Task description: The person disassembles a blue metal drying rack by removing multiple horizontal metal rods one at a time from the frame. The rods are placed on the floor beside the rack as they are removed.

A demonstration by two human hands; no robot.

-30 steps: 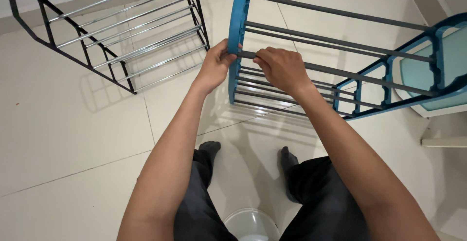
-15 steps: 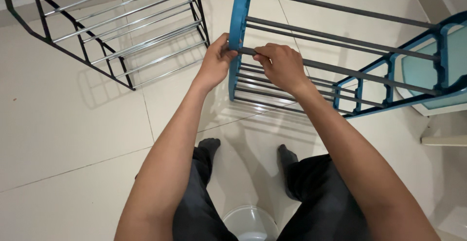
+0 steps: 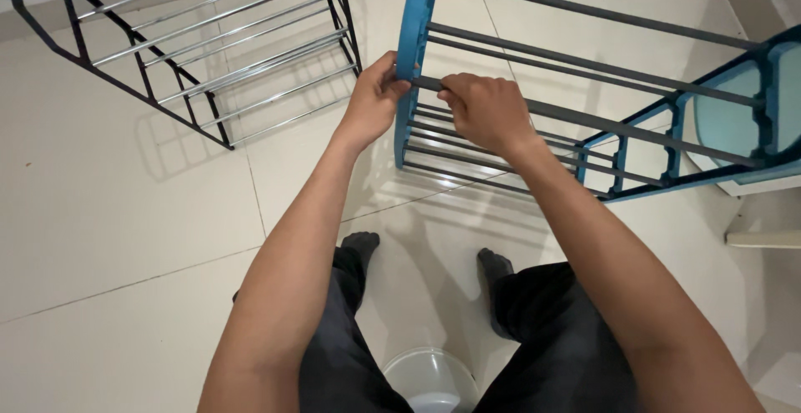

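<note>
A blue-framed rack (image 3: pixel 415 21) with several grey rods stands on the tiled floor before me. My left hand (image 3: pixel 373 100) pinches the blue side panel where a grey rod (image 3: pixel 601 123) meets it. My right hand (image 3: pixel 484 108) is wrapped around that same rod just right of the panel. Both forearms reach forward from the bottom of the view. The rod runs right toward the rack's other blue side panel (image 3: pixel 734 121).
A second rack (image 3: pixel 192 54) with a black frame and chrome rods stands at the upper left. My legs in dark trousers and socked feet (image 3: pixel 359 246) are below. A clear round container (image 3: pixel 430 380) sits between my legs. A white edge (image 3: pixel 763 238) lies at right.
Both hands stay at the same joint; my left fingers have shifted slightly on the blue panel. The view has barely moved.
</note>
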